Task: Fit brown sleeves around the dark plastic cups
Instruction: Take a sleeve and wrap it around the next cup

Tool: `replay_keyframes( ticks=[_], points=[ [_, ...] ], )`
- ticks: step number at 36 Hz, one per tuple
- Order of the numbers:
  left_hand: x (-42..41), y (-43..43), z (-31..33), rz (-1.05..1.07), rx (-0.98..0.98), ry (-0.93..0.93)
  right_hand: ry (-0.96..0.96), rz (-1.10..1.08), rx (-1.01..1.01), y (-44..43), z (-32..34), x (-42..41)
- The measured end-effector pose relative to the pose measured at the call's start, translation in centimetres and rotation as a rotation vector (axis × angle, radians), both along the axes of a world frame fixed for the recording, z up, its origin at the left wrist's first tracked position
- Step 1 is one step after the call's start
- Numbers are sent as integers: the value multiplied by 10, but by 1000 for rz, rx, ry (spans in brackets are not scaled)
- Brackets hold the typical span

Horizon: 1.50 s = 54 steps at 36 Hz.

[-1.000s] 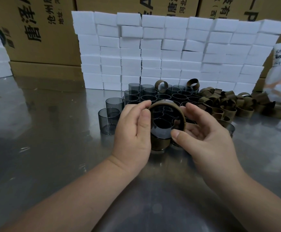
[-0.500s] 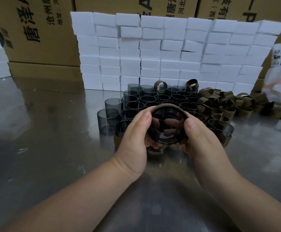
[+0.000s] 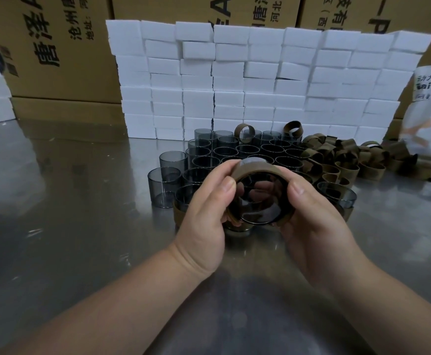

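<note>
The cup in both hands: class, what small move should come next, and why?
Probably ease the brown sleeve a little further along the cup. The left hand and right hand grip the tilted cup, its mouth toward the camera. The sleeve rings it already, yet a bare strip of cup seems to show beyond the sleeve's far edge.

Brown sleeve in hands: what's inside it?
A dark plastic cup, mouth toward the camera. Left hand and right hand grip the sleeve, hiding how far it sits.
</note>
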<state>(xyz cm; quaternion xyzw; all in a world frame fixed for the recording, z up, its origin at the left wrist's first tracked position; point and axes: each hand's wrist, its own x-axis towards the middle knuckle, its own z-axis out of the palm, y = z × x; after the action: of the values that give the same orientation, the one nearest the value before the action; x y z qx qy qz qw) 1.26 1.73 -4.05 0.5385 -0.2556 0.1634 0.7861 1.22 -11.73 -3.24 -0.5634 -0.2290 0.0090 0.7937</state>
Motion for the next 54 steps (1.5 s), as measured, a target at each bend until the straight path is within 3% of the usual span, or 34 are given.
replay_keyframes(
  ticks=[17, 25, 31, 37, 44, 50, 54],
  points=[
    [-1, 0, 1, 65, 44, 18, -1, 51, 23, 2, 8, -4],
    [2, 2, -1, -19, 67, 7, -13, -10, 16, -2, 3, 0],
    [5, -1, -10, -73, 159, 99, -129, -153, -251, 0, -4, 1],
    [3, -2, -13, 45, 343, 52, -326, -263, -423, 5, 0, -8],
    [-3, -6, -12, 45, 395, -19, -303, -461, -330, 10, -4, -9],
    [-5, -8, -7, 111, 373, -120, -175, -422, -234, 13, -1, -8],
    [-4, -11, -11, 220, 264, -87, -408, -440, -329, 16, -3, -10]
  ],
)
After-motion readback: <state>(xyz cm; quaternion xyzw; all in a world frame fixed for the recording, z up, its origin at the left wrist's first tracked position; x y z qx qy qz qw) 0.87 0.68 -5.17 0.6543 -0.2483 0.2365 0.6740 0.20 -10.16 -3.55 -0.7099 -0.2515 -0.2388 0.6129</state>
